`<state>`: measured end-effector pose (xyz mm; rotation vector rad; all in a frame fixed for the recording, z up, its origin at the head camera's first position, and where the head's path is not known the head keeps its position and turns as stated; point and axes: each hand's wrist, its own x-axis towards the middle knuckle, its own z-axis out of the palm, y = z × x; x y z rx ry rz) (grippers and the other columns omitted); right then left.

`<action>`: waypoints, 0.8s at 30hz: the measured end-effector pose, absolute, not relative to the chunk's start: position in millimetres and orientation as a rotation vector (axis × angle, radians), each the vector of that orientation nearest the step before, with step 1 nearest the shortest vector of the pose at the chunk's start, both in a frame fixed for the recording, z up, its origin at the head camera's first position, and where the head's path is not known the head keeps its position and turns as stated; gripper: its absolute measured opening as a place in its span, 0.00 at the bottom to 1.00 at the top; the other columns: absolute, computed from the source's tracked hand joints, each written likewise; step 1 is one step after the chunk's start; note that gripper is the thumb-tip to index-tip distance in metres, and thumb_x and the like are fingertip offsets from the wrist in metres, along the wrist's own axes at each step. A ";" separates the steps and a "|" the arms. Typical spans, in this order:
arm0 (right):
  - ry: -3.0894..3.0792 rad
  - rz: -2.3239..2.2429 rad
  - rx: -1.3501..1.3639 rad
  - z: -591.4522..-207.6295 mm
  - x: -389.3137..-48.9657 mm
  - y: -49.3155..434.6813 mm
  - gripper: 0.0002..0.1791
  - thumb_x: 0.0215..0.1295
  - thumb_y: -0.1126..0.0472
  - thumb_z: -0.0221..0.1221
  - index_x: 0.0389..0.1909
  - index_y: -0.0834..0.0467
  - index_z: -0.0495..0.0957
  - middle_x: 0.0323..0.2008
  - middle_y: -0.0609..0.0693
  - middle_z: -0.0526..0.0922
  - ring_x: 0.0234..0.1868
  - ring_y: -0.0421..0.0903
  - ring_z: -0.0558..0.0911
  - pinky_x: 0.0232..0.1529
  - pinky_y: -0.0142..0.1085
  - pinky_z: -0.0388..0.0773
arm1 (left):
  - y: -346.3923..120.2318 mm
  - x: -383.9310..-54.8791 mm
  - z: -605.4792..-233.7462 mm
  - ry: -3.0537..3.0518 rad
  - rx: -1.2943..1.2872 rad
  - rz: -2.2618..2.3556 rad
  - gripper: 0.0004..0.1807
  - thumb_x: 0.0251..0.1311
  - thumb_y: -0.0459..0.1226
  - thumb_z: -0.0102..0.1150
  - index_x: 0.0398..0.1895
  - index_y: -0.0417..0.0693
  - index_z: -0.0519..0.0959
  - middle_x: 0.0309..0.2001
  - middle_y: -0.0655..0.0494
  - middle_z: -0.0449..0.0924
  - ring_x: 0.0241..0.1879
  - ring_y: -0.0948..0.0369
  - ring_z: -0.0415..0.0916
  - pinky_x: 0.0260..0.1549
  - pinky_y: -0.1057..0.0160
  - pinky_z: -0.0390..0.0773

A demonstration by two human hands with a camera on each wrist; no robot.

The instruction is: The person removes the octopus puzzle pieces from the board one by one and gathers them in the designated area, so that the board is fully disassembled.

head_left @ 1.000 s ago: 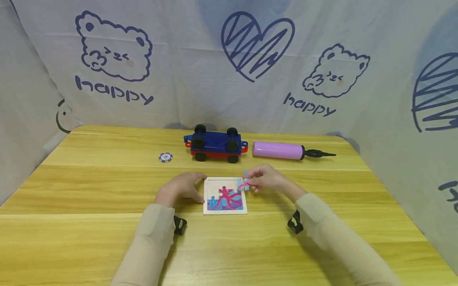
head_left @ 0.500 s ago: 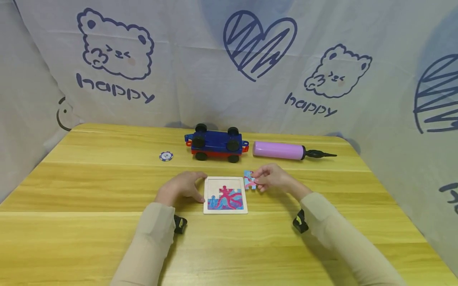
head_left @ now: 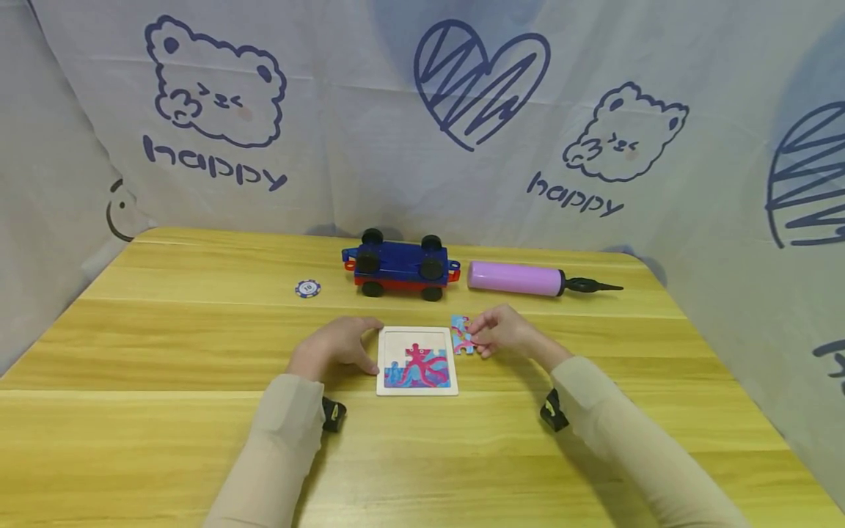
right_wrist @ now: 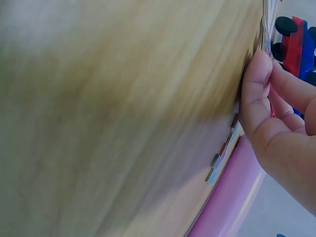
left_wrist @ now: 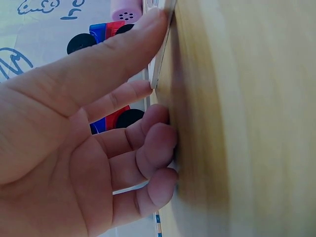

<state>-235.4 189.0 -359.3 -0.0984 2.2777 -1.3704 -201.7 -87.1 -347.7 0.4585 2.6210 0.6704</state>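
A square wooden puzzle board (head_left: 417,391) lies mid-table, its tray partly filled with a pink octopus picture (head_left: 422,369) on blue. At its left side, my left hand (head_left: 338,346) touches the edge with thumb and index finger apart; in the left wrist view its other fingers (left_wrist: 160,143) are loosely bent. Just right of the board, my right hand (head_left: 505,331) pinches the edge of a blue-and-pink puzzle piece (head_left: 463,345). Another loose puzzle piece (head_left: 458,322) lies right behind it. The right wrist view shows jagged piece edges (right_wrist: 223,150) low at the table, partly hidden by the fingers.
Behind the board, a blue-and-red toy wagon (head_left: 401,265) lies with black wheels up. A purple hand pump (head_left: 515,279) with a black nozzle is to its right, a blue-and-white poker chip (head_left: 307,288) to its left. A printed white cloth (head_left: 370,147) hangs behind the wooden table (head_left: 198,323).
My right hand has moved right, taking the puzzle piece from over the board's upper right corner to the table beside it. My left hand has stayed at the board's left edge.
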 end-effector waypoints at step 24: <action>2.400 -1.237 -0.051 -356.7 -234.5 181.3 0.05 0.57 0.75 0.55 0.34 0.73 0.74 0.21 0.55 0.75 0.18 0.41 0.75 0.24 0.34 0.79 | -86.2 -202.4 -347.3 2.621 0.476 0.684 0.38 0.43 0.38 0.69 0.61 0.41 0.65 0.60 0.43 0.63 0.60 0.46 0.57 0.58 0.49 0.57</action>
